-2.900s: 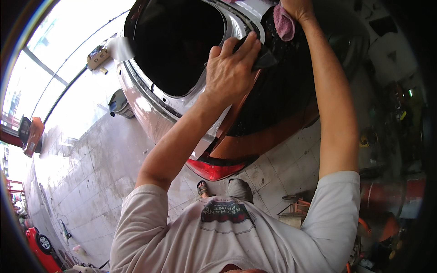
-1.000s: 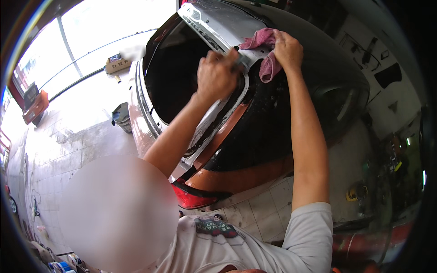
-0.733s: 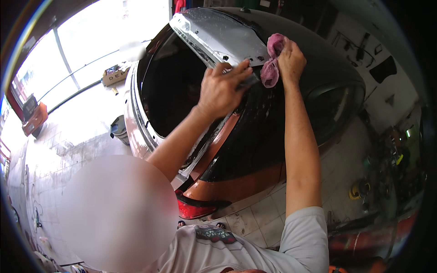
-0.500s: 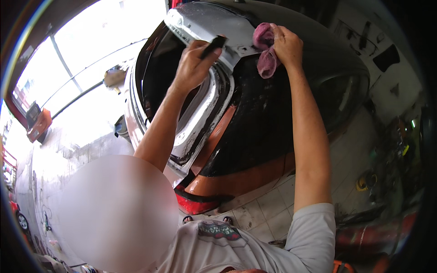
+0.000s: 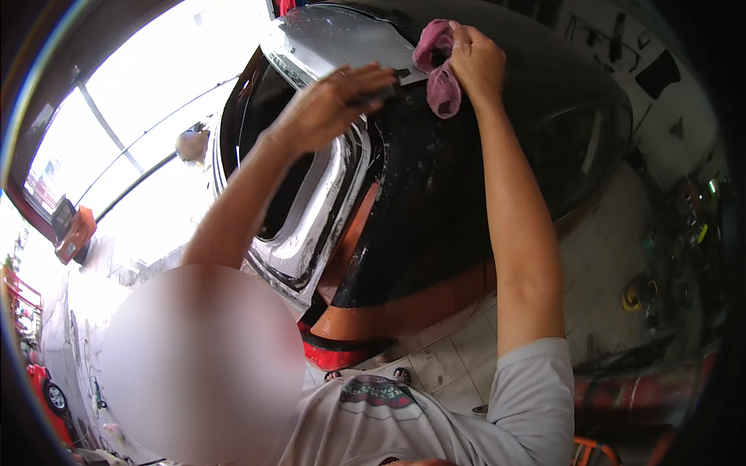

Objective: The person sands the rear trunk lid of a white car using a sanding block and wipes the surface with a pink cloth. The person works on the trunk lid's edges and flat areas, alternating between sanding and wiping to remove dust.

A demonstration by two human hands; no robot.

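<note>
My left hand [image 5: 322, 109], smeared by motion, reaches over the car's corner pillar with its fingers nearly straight. A dark flat pad [image 5: 379, 98] sits under its fingers, against the edge between the grey-silver roof panel [image 5: 342, 39] and the black body panel [image 5: 423, 186]. Whether that pad is a sheet or a block I cannot tell. A bunched pink cloth [image 5: 443, 95] is pinched in my right hand [image 5: 476, 62], hanging in two lobes beside the roof's edge. Both arms are stretched out over the car.
The door opening [image 5: 299, 233] with its white-smeared frame lies left of the black panel. Below is an orange lower panel [image 5: 404, 311] and a red tail light [image 5: 342, 356]. Tiled floor [image 5: 443, 365] runs beneath. Dark clutter lines the right side; an orange machine [image 5: 75, 233] stands far left.
My left hand has moved right with the dark pad, its fingers now straighter and flatter over it. My right hand and the pink cloth have shifted slightly up and left.
</note>
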